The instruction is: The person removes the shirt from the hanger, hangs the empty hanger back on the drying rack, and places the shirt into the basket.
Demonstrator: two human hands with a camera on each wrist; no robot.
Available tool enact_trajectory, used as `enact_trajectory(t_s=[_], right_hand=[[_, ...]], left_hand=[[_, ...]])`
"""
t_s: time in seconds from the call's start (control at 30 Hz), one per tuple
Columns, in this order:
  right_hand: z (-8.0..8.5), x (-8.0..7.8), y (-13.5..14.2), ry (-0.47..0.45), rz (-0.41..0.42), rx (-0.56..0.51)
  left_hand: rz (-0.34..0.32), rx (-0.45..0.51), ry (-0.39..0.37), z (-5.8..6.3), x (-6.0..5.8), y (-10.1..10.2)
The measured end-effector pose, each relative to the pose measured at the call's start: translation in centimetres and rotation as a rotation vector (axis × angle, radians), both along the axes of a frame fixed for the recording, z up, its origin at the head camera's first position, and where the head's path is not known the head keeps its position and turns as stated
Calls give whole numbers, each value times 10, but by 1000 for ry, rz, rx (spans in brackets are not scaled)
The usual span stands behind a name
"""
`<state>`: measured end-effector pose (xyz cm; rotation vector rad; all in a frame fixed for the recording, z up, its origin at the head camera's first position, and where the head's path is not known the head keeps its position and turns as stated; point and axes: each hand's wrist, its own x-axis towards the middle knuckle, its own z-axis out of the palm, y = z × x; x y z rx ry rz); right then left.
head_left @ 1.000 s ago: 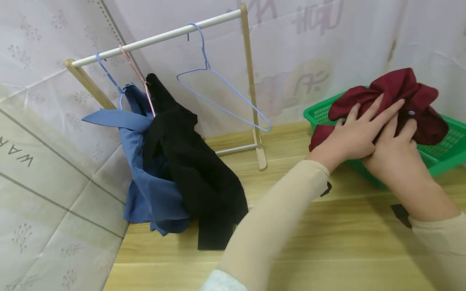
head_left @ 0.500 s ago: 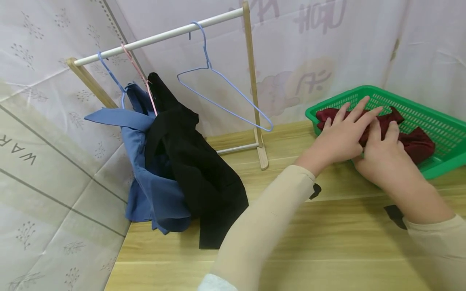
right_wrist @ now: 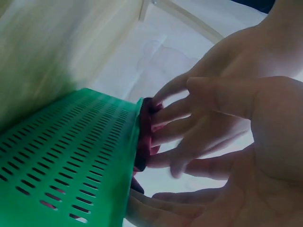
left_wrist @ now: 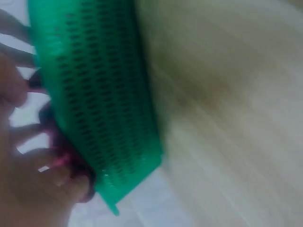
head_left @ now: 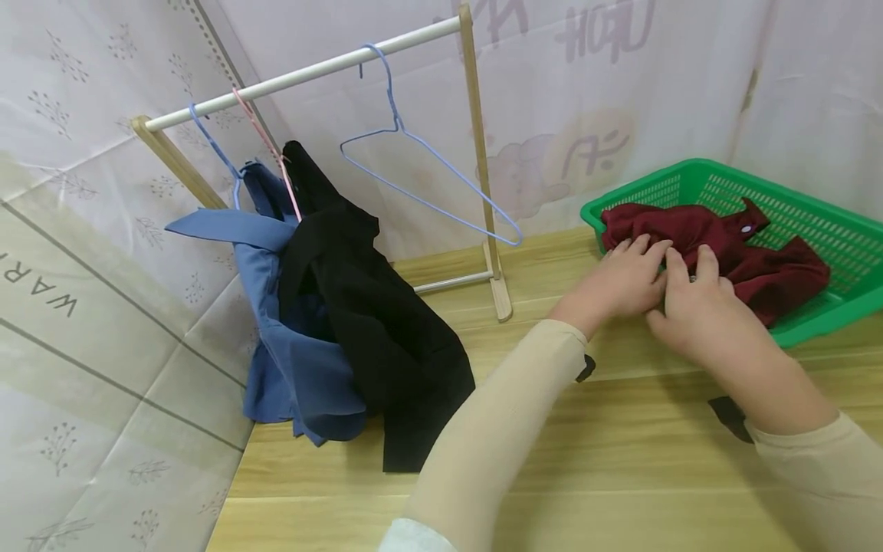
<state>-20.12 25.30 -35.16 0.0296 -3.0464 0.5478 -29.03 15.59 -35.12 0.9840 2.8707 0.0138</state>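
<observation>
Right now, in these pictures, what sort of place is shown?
Perhaps an indoor corner for handling clothes: a rack hung with a blue garment and a black garment, and a green basket with dark red cloth inside.

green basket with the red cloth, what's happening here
A person's left hand and right hand are at the near edge of the green basket, reaching over the dark red garment lying in it. Blue and black clothes hang from the rack, beside one bare hanger.
</observation>
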Motion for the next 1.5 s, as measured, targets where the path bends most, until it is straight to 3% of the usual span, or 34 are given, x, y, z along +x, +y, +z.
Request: enact_trajectory(t_s=[0.27,0.5,0.6,0.73,0.83,0.97,1.1,1.33,1.5], right_hand=[[-8,2,-6,-1,30,-6],[-10,4,-13,31,69,3],[-11,4,-14,40,84,12],[-12,4,-13,27,90,5],[-11,3,-11,-4,88,-5],[-9,2,-6,-63,97,-8],[-5,3,-5,-126,122,21],[11,9,-17,-90,169,38],[29,19,-31,-63,204,23]], left_hand=[[-58,-158,65,-3,-26,12],[-110,-365,15,-3,-32,15],[-117,-376,37,-8,-32,15],[-119,-337,148,-17,-32,13],[-76,-280,188,-22,-29,12],[-23,-252,209,-19,-17,4],[14,-261,252,-10,4,-12],[74,-296,267,29,53,-53],[38,-277,374,55,83,-85]])
